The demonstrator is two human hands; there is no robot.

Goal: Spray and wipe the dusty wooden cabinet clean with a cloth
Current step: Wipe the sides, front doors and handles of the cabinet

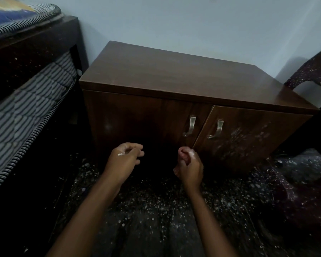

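- My left hand (125, 156) hangs released, fingers loosely curled round nothing, with a white smear on its back.
- My right hand (189, 162) is clenched into a fist, dusted white at the knuckles. Nothing shows from inside it.
- The wooden cabinet (174, 75) stands just beyond both hands, doors facing me.
- Its two metal handles (190, 126) sit just above my right fist, which I judge is why that hand is held there.
- The dustiest patch I can see is on the right door (248, 138), out past my right hand.
- No cloth or spray bottle is in view, so I judge the wiping not yet begun. My left hand at least is free to fetch them.
- The white-speckled floor (156, 210) lies beneath my forearms.
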